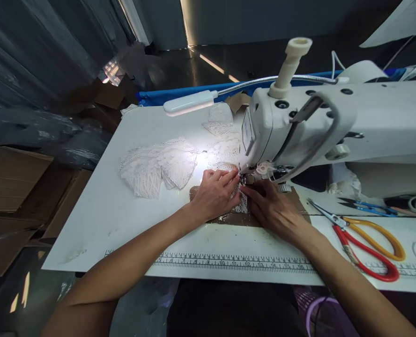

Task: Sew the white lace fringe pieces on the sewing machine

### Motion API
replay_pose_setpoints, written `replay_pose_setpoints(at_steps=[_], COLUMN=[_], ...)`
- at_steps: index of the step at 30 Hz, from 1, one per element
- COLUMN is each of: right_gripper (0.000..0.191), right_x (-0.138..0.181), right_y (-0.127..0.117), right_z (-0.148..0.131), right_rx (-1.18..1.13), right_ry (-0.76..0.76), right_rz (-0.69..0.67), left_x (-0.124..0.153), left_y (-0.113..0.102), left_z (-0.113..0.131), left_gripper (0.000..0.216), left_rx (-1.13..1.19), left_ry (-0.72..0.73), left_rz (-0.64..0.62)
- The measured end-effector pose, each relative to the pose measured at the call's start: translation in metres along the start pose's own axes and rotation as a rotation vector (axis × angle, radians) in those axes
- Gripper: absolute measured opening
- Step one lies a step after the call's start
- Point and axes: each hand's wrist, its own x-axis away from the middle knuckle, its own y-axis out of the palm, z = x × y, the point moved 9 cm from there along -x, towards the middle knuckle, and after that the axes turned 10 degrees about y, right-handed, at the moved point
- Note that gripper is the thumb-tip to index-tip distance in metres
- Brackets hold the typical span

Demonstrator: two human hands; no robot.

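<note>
both hands are right up at the business end of a white sewing machine (pixel 299 124). the left hand (pixel 215 194) is palm down with its fingers laid over a strip of white lace (pixel 242 204), fingertips just beside the presser foot (pixel 249 179). the right hand (pixel 273 206) comes in from the right, fingers at the lace's right edge. can't tell if either one is really pinching it or just pressing. the strip sits between the hands, over a shiny brown patch (pixel 225 218) on the white table (pixel 99 201).

more lace pieces (pixel 141 171) are heaped to the left, and another lace bunch (pixel 224 135) lies on the far side, close to the machine head. a little lamp (pixel 190 102) on a bendy metal neck hangs above, lighting things up. over on the right there's scissors (pixel 341 222) with one red and one yellow handle, with blue snips (pixel 373 207) just past them. a printed ruler (pixel 225 263) runs along the near edge.
</note>
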Motion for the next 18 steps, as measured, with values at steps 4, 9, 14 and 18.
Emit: replay_pose_setpoints(at_steps=[4,9,14,18], right_gripper=[0.037,0.039,0.041,0.042], right_x=[0.005,0.007,0.007,0.016], right_y=[0.004,0.005,0.006,-0.017], right_z=[0.005,0.005,0.005,-0.006], right_rx=[-0.048,-0.059,-0.070,-0.164], right_ry=[-0.009,-0.035,-0.011,0.000], right_rz=[-0.007,0.003,0.004,-0.073], left_x=[0.002,-0.003,-0.032,-0.040], left_y=[-0.006,-0.014,0.007,0.003], left_z=[0.001,-0.016,-0.056,-0.069], left_gripper=[0.035,0.030,0.035,0.038], left_rx=[0.018,0.004,0.013,0.080], left_ry=[0.007,-0.058,-0.056,-0.048], left_rz=[0.065,0.170,-0.065,-0.095])
